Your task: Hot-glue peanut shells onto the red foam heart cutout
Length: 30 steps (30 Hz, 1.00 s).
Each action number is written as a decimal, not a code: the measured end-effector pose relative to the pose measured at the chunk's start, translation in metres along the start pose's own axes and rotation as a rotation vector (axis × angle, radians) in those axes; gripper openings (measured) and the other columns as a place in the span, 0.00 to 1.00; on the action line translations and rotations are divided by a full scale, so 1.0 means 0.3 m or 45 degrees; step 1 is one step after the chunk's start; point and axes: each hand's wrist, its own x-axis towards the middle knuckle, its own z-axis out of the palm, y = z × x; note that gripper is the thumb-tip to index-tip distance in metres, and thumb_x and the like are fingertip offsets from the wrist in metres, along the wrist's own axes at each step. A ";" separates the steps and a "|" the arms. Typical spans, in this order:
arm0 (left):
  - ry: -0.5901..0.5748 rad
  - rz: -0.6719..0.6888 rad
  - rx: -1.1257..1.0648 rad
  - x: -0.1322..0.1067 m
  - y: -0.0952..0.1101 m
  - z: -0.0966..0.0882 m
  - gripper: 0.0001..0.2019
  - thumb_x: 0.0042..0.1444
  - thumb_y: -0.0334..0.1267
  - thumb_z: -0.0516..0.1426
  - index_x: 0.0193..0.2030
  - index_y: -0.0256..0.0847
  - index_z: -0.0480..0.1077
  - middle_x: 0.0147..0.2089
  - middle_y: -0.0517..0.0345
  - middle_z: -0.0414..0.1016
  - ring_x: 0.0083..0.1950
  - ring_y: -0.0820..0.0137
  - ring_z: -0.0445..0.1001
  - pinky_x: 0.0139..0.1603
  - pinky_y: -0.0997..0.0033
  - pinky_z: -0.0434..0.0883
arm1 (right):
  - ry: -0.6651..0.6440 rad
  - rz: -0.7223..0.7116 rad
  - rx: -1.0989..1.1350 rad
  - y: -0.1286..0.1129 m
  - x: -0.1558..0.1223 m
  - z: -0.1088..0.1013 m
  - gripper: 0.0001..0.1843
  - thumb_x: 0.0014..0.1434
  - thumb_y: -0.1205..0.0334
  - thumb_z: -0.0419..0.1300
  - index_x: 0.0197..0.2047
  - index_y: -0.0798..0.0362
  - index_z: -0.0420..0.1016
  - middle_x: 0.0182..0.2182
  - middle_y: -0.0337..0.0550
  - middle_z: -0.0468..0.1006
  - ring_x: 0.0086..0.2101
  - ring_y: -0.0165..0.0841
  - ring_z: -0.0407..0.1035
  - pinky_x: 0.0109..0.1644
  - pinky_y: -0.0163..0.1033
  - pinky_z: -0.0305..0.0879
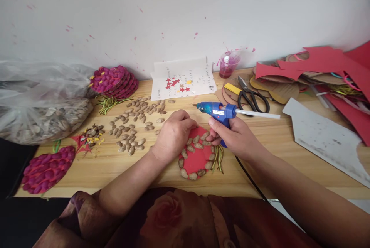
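Observation:
My right hand (235, 136) is closed round the handle of a blue glue gun (216, 111) with a white glue stick out the back; its nozzle points left. My left hand (173, 134) is curled, fingers pressed down at the upper edge of a red paper piece (198, 159) ringed with brown seeds. What its fingertips hold is hidden. Green stems (219, 158) stick out at the piece's right side. Both hands meet over the top of the red piece.
Loose seeds (134, 124) lie scattered left of my hands. A plastic bag of seeds (43, 113) sits far left. Finished purple-red pieces (114, 82) (46, 171), a paper sheet with stars (182, 80), black scissors (253, 97), a glitter jar (228, 64) and red card scraps (323, 66) surround the wooden table (289, 136).

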 end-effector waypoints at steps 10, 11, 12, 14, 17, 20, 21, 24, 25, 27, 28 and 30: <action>0.007 0.009 0.019 0.003 -0.002 0.010 0.12 0.67 0.31 0.55 0.35 0.39 0.80 0.37 0.56 0.70 0.39 0.69 0.69 0.42 0.69 0.70 | 0.009 0.015 0.008 -0.010 -0.004 0.004 0.13 0.66 0.57 0.62 0.31 0.52 0.70 0.22 0.37 0.75 0.27 0.31 0.78 0.29 0.32 0.77; 0.001 0.003 0.025 0.003 -0.001 0.011 0.13 0.67 0.31 0.55 0.35 0.40 0.80 0.37 0.56 0.70 0.39 0.69 0.69 0.43 0.69 0.70 | 0.010 0.017 0.008 -0.010 -0.003 0.002 0.12 0.65 0.56 0.62 0.31 0.52 0.71 0.22 0.37 0.75 0.27 0.32 0.78 0.28 0.33 0.77; -0.002 0.000 0.028 0.003 -0.001 0.013 0.14 0.67 0.31 0.54 0.35 0.40 0.80 0.37 0.55 0.71 0.40 0.68 0.69 0.43 0.68 0.70 | 0.011 0.017 0.003 -0.008 -0.003 -0.001 0.12 0.65 0.56 0.63 0.32 0.52 0.71 0.22 0.37 0.75 0.27 0.32 0.78 0.29 0.33 0.77; 0.000 -0.004 0.020 0.001 -0.002 0.016 0.14 0.67 0.31 0.54 0.35 0.40 0.80 0.38 0.55 0.71 0.41 0.68 0.70 0.44 0.69 0.71 | 0.034 0.010 -0.006 -0.004 0.000 -0.005 0.11 0.64 0.54 0.64 0.34 0.52 0.72 0.23 0.37 0.76 0.27 0.33 0.79 0.28 0.34 0.78; -0.017 0.002 0.019 -0.002 -0.007 0.022 0.13 0.67 0.30 0.54 0.37 0.40 0.80 0.39 0.55 0.72 0.42 0.68 0.70 0.45 0.69 0.71 | 0.043 -0.012 0.000 0.006 0.009 -0.012 0.14 0.60 0.50 0.67 0.35 0.51 0.72 0.23 0.37 0.75 0.27 0.35 0.80 0.27 0.33 0.77; -0.056 0.002 0.075 0.002 -0.013 0.028 0.12 0.66 0.30 0.55 0.38 0.39 0.81 0.39 0.54 0.72 0.43 0.66 0.71 0.46 0.67 0.72 | 0.034 -0.071 0.023 0.019 0.024 -0.019 0.19 0.55 0.45 0.70 0.36 0.50 0.71 0.24 0.35 0.74 0.26 0.35 0.80 0.26 0.35 0.77; -0.065 0.004 0.083 0.004 -0.013 0.028 0.11 0.66 0.30 0.56 0.38 0.39 0.81 0.39 0.53 0.72 0.43 0.66 0.71 0.47 0.67 0.73 | 0.047 -0.070 0.025 0.023 0.028 -0.022 0.20 0.54 0.44 0.71 0.35 0.50 0.71 0.24 0.35 0.74 0.26 0.36 0.80 0.26 0.35 0.77; -0.038 0.014 0.037 0.006 -0.004 0.014 0.09 0.64 0.30 0.58 0.40 0.38 0.81 0.42 0.51 0.75 0.45 0.64 0.73 0.50 0.65 0.74 | 0.041 -0.085 0.036 0.029 0.034 -0.033 0.23 0.54 0.40 0.69 0.31 0.51 0.70 0.24 0.35 0.74 0.26 0.35 0.80 0.27 0.34 0.77; -0.007 0.019 0.005 0.003 0.001 0.002 0.08 0.64 0.30 0.58 0.42 0.37 0.81 0.45 0.50 0.75 0.46 0.64 0.74 0.52 0.65 0.74 | 0.036 -0.101 0.047 0.029 0.034 -0.036 0.23 0.54 0.39 0.69 0.32 0.51 0.71 0.24 0.35 0.74 0.26 0.35 0.80 0.27 0.34 0.77; 0.109 0.027 -0.061 -0.010 0.008 -0.033 0.13 0.65 0.28 0.57 0.53 0.35 0.77 0.50 0.46 0.76 0.50 0.64 0.75 0.55 0.64 0.74 | 0.053 -0.136 0.083 0.025 0.034 -0.042 0.24 0.54 0.39 0.69 0.35 0.51 0.71 0.24 0.34 0.74 0.27 0.35 0.80 0.26 0.34 0.77; 0.160 0.038 -0.074 -0.021 0.009 -0.056 0.14 0.65 0.28 0.57 0.55 0.35 0.76 0.51 0.46 0.76 0.52 0.64 0.75 0.55 0.64 0.74 | 0.060 -0.150 0.086 0.022 0.034 -0.044 0.24 0.54 0.39 0.69 0.37 0.51 0.71 0.24 0.34 0.74 0.27 0.35 0.80 0.26 0.34 0.76; 0.200 0.054 -0.080 -0.053 0.005 -0.105 0.11 0.66 0.29 0.56 0.49 0.37 0.79 0.48 0.47 0.77 0.49 0.65 0.76 0.53 0.63 0.75 | 0.076 -0.148 0.086 0.016 0.034 -0.046 0.25 0.53 0.39 0.69 0.37 0.51 0.70 0.23 0.33 0.73 0.25 0.34 0.79 0.25 0.34 0.75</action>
